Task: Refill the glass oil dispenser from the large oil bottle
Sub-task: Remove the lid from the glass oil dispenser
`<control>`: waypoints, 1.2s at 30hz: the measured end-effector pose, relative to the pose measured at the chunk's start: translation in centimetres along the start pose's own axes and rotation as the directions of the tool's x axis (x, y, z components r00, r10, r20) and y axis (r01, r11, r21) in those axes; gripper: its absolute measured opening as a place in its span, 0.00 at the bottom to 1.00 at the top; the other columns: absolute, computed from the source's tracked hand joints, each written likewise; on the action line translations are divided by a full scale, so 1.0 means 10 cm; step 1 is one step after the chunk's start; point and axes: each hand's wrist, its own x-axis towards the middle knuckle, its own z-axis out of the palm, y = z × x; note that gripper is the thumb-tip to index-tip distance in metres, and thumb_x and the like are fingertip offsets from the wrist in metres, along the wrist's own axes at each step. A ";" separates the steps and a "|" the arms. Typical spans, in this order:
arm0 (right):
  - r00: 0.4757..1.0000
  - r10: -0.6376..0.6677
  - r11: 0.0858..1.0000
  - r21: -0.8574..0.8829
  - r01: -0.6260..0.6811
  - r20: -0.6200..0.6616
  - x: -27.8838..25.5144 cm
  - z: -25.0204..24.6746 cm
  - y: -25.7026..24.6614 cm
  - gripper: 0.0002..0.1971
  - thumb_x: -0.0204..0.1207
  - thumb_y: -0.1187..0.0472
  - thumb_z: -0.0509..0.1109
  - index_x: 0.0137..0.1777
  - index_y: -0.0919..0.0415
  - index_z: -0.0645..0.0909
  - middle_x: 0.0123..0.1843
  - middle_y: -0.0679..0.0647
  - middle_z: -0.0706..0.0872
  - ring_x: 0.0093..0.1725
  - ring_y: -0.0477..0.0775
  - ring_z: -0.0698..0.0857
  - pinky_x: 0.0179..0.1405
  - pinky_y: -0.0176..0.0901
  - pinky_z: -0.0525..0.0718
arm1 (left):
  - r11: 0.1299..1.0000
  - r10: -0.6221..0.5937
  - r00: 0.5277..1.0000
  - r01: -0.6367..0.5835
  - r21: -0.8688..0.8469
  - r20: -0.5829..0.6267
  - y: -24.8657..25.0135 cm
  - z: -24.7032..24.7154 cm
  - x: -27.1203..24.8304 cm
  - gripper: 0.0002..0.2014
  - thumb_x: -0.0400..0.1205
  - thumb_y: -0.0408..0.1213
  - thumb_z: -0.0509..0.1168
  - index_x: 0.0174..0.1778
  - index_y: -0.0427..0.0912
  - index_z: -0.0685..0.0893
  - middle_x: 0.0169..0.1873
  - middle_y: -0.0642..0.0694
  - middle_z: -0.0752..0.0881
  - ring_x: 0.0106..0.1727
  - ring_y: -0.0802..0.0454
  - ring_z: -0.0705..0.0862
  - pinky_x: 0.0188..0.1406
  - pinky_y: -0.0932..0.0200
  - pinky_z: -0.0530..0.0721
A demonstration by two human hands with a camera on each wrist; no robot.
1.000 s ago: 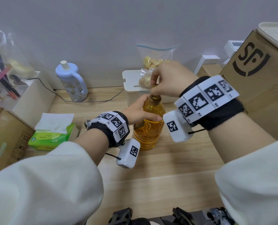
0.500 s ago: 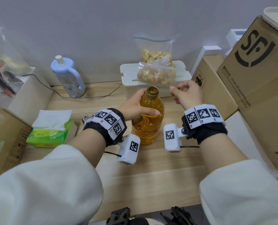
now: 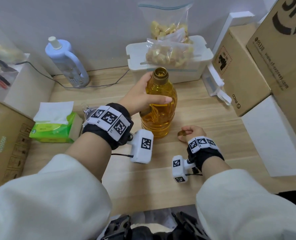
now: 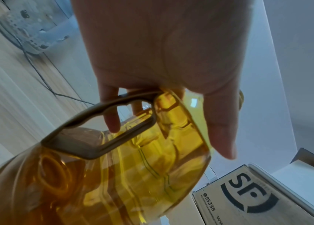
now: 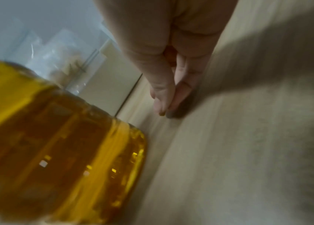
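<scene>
The large oil bottle (image 3: pixel 158 122) stands upright at the middle of the wooden table (image 3: pixel 161 179), its mouth uncapped and golden oil inside. My left hand (image 3: pixel 140 94) grips its shoulder just below the neck, thumb across the front; in the left wrist view the left hand (image 4: pixel 161 53) sits above the bottle (image 4: pixel 113 175) and its brown handle. My right hand (image 3: pixel 193 132) is low on the table right of the bottle, pinching the gold bottle cap (image 3: pixel 181 133). The right wrist view shows those fingertips (image 5: pixel 163 97) at the tabletop beside the bottle (image 5: pixel 46 137). A clear glass piece (image 3: pixel 87 110), perhaps the dispenser, peeks out behind my left wrist.
A pale blue jug (image 3: pixel 65 63) and a cable stand at the back left. A green tissue pack (image 3: pixel 52 127) lies left. A white lidded box (image 3: pixel 138 54) bearing snack bags is behind the bottle. Cardboard boxes (image 3: pixel 244 75) wall the right side; another box (image 3: pixel 3 135) sits left.
My right hand took the cap off the bottle mouth and carried it down to the table right of the bottle. The left hand kept its grip on the bottle.
</scene>
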 end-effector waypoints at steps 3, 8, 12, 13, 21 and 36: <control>0.999 -0.032 0.998 -0.053 0.030 -0.027 -0.01 -0.01 0.07 0.20 0.66 0.70 0.77 0.58 0.62 0.82 0.48 0.53 0.82 0.47 0.49 0.79 0.45 0.33 0.75 | 1.000 0.005 1.000 -0.005 -0.008 -0.018 -0.01 0.02 0.00 0.33 0.71 0.31 0.74 0.71 0.43 0.69 0.51 0.58 0.81 0.49 0.68 0.81 0.40 0.82 0.79; 0.993 -0.110 0.978 -0.184 0.101 -0.038 0.05 -0.04 0.10 0.20 0.64 0.72 0.77 0.57 0.64 0.83 0.51 0.55 0.83 0.51 0.53 0.81 0.49 0.36 0.74 | 0.999 0.011 0.999 -0.013 -0.031 -0.044 -0.02 0.04 -0.01 0.33 0.70 0.32 0.75 0.70 0.44 0.69 0.51 0.59 0.81 0.51 0.67 0.81 0.43 0.79 0.80; 0.985 -0.163 0.949 -0.282 0.139 -0.063 0.02 -0.11 0.06 0.18 0.64 0.71 0.77 0.54 0.60 0.84 0.60 0.62 0.81 0.58 0.59 0.83 0.48 0.37 0.76 | 0.999 0.022 0.998 -0.024 -0.036 -0.054 -0.04 0.05 -0.03 0.32 0.69 0.33 0.76 0.67 0.47 0.70 0.50 0.61 0.80 0.51 0.69 0.80 0.43 0.78 0.79; 0.982 -0.164 0.952 -0.277 0.131 -0.096 0.00 -0.14 0.02 0.15 0.65 0.71 0.77 0.51 0.60 0.85 0.58 0.61 0.81 0.56 0.60 0.84 0.48 0.39 0.78 | 0.999 0.025 0.998 -0.027 -0.043 -0.053 -0.03 0.04 -0.03 0.31 0.69 0.33 0.76 0.65 0.49 0.70 0.49 0.62 0.80 0.49 0.70 0.80 0.42 0.79 0.79; 0.893 -0.085 0.845 -0.443 0.299 0.442 -0.49 -0.15 -0.63 0.10 0.69 0.66 0.75 0.29 0.54 0.83 0.25 0.50 0.81 0.25 0.46 0.78 0.27 0.36 0.76 | 0.997 -0.021 0.996 0.015 -0.070 -0.083 -0.08 -0.04 -0.15 0.40 0.66 0.37 0.78 0.73 0.48 0.68 0.69 0.50 0.77 0.67 0.56 0.75 0.67 0.59 0.74; 0.711 -0.555 0.591 -0.396 0.703 0.432 -1.18 0.96 -1.77 0.10 0.67 0.57 0.74 0.39 0.51 0.74 0.44 0.52 0.81 0.48 0.58 0.82 0.48 0.48 0.79 | 0.876 -0.233 0.637 -0.191 -0.443 -0.735 -1.07 -1.00 -1.17 0.17 0.76 0.19 0.60 0.47 0.48 0.80 0.43 0.52 0.84 0.43 0.60 0.82 0.34 0.70 0.81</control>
